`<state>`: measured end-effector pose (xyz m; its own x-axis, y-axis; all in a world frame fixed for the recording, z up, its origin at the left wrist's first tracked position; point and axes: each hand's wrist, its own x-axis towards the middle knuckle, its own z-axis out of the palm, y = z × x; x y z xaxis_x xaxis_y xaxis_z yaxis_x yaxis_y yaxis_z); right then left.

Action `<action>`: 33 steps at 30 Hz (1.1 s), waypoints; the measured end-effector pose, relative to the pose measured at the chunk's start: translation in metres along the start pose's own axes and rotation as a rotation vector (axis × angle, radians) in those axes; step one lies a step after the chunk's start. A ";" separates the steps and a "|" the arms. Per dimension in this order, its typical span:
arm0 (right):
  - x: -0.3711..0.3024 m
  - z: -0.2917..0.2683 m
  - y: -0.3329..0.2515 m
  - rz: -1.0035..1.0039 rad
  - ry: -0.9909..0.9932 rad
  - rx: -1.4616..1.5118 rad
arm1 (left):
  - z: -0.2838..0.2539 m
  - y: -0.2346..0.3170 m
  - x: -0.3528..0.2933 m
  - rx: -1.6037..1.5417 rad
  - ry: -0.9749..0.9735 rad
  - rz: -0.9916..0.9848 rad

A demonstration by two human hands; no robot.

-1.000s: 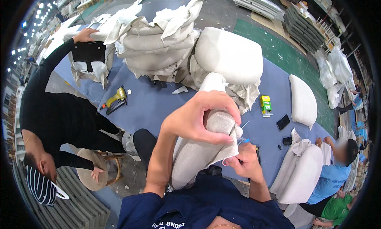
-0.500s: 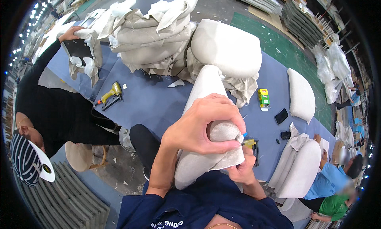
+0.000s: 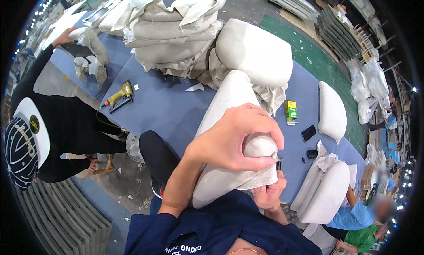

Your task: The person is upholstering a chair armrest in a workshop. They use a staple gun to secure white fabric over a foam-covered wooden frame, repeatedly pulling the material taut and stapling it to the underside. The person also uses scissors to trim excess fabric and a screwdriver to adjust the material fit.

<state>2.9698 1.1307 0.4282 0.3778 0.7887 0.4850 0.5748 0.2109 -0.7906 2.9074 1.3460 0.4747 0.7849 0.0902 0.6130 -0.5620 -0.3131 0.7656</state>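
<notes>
My left hand (image 3: pixel 240 133) curls around the end of one beige cushion (image 3: pixel 221 177) at the frame's centre; my right (image 3: pixel 270 192), below its cloth edge, is partly hidden, so I cannot tell its grip. Left of centre, one bucket (image 3: pixel 135 157), cut off by a black-clad leg (image 3: pixel 155 151), contains pale scraps.
</notes>
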 end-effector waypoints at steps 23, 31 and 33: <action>0.014 -0.015 -0.004 0.184 -0.173 0.155 | -0.004 0.006 0.000 -0.086 -0.038 -0.047; -0.014 -0.003 0.021 0.080 -0.012 -0.104 | 0.000 0.003 -0.007 -0.097 0.067 0.102; -0.035 0.008 0.063 0.242 0.303 0.167 | 0.005 0.000 -0.002 -0.036 0.039 0.055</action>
<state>2.9876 1.1211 0.3587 0.6984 0.6264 0.3462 0.3273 0.1506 -0.9328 2.9073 1.3415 0.4725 0.7419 0.1111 0.6613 -0.6137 -0.2849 0.7363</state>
